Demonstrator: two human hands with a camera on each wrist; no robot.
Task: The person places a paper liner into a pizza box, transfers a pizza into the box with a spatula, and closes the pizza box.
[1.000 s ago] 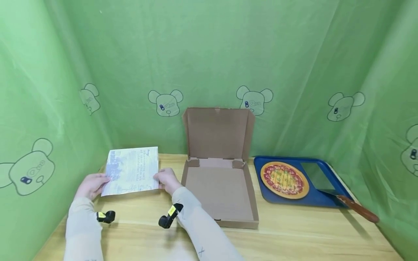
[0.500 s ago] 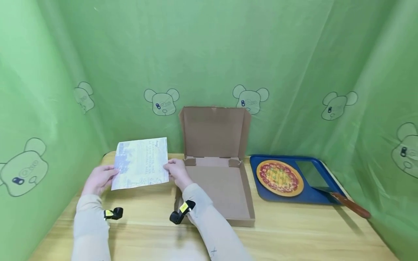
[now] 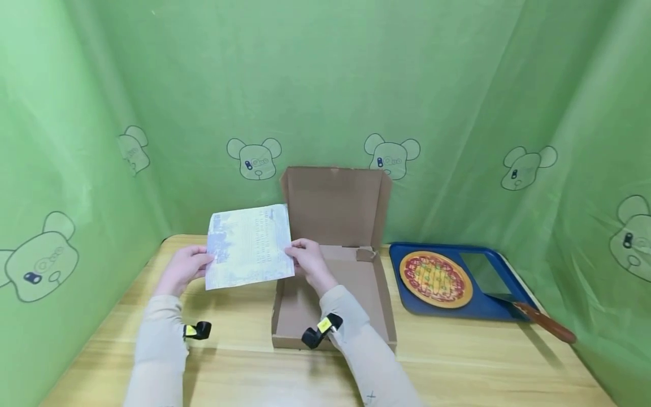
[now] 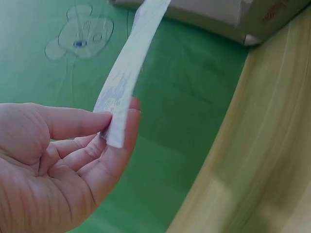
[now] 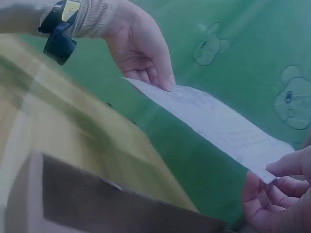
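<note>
Aloft, the printed sheet (image 3: 249,246) spans between pinching hands (image 3: 182,268).

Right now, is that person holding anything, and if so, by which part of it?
Yes: a rectangular white paper sheet with bluish-purple print. In the head view, the left hand pinches its left edge, the right hand its right edge.

- Printed sheet (image 3: 249,246), 8 o'clock in the head view: white with lavender-blue print, text lines and mottled patches.
- Pizza box (image 3: 366,277), 6 o'clock: brown, faint reddish print outside.
- Pizza (image 3: 436,280), 4 o'clock: orange-tan rim, red blotches, yellow middle flecked green.
- Tray (image 3: 478,312), 4 o'clock: blue.
- Turner handle (image 3: 546,323), 4 o'clock: reddish-brown.
- Curtain (image 3: 315,79), 12 o'clock: green, dark-outlined bear heads.
- Worktop (image 3: 244,362), 7 o'clock: pale yellow woodgrain.
- Sleeves (image 3: 157,345): cream.
</note>
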